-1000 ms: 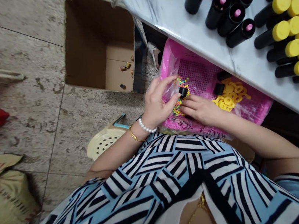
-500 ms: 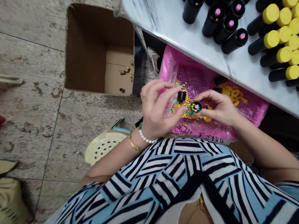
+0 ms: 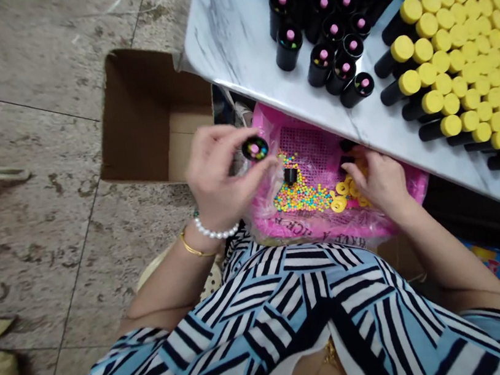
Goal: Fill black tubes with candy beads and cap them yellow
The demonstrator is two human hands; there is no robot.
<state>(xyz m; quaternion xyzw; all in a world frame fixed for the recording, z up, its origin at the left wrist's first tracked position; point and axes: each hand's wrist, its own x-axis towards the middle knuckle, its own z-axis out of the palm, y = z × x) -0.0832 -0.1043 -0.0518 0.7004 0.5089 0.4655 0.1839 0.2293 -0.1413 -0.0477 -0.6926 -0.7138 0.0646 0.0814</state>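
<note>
My left hand (image 3: 223,176) pinches a black tube (image 3: 255,148) between thumb and fingers. The tube's open top faces up, showing small coloured beads and a pink tip inside. My right hand (image 3: 382,181) reaches over the yellow rings (image 3: 339,200) at the right side of a pink basket (image 3: 265,226). Its thumb and fingers are apart, close to a black piece (image 3: 347,161); the fingertips are partly hidden. Loose coloured beads (image 3: 305,198) lie on clear plastic in the basket, with a small black cup (image 3: 290,175) among them.
On the marble-patterned table (image 3: 234,41) stand several black tubes (image 3: 289,45) with pink tips. Beside them are many yellow-capped black tubes (image 3: 402,49). An open cardboard box (image 3: 142,116) sits on the floor to the left, near a cream stool (image 3: 210,280).
My left hand has moved left and now holds the black tube, which was in my right hand. My right hand has let go and moved right to the yellow rings. The view has shifted.
</note>
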